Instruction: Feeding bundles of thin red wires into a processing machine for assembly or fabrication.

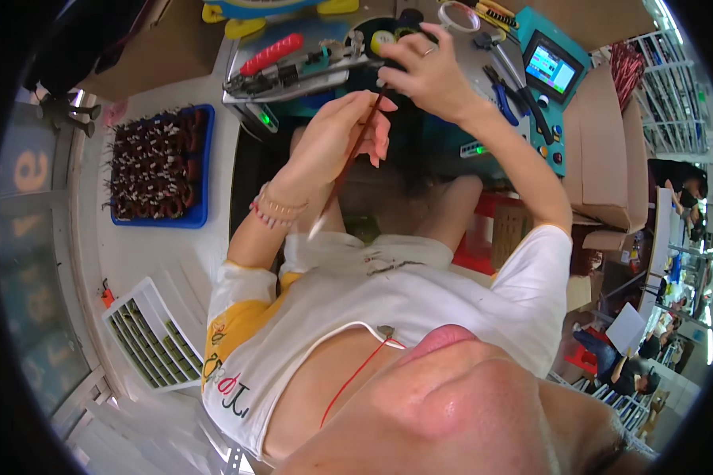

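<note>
My left hand (346,133) is closed, with its fingers curled round a thin reddish-brown strand (352,162), which looks like a bundle of wire. The strand slants down past my left wrist to a pale, blurred lower end above my lap. Higher up and to the right, my right hand (436,77) has bent fingers drawn together close to the strand's upper end. What sits between those fingertips is hidden against dark machine parts. Beyond both hands stands a metal-topped bench machine, where a round yellow-green piece (383,39) shows beside my right fingers.
On the left, a blue tray (206,170) holds rows of wire-wound coils, with a white slotted tray (154,332) nearer me. Red-handled tool (271,54), blue-handled pliers (503,99) and magnifier (459,16) lie on the machine. A teal control box (574,59) and cardboard box (602,150) stand right.
</note>
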Tool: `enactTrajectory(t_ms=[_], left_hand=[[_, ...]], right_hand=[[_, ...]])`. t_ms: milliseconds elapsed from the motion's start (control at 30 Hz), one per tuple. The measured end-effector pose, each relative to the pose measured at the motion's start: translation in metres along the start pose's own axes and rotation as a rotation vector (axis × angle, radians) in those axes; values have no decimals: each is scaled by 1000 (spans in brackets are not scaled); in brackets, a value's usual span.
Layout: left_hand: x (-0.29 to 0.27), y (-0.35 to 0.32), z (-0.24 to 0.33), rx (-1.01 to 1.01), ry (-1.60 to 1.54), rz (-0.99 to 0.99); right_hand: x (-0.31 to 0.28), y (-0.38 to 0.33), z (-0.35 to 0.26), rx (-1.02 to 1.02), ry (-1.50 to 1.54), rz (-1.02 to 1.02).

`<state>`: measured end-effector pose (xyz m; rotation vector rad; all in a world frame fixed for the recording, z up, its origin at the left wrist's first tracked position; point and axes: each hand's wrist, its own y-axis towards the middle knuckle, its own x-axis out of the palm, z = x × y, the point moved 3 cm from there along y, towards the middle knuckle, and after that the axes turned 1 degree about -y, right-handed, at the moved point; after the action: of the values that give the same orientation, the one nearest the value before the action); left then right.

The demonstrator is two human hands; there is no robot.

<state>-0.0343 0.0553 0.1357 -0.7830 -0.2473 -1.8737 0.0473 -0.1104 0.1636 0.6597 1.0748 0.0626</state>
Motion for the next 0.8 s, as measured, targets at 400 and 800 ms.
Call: enactTrajectory(t_ms=[400,800], left_hand=[[-14,119,16,1062,1775,503],[-25,130,20,1126,1642,394]], right_hand=[[12,19,115,679,960,-343],[21,17,110,779,1245,-16]])
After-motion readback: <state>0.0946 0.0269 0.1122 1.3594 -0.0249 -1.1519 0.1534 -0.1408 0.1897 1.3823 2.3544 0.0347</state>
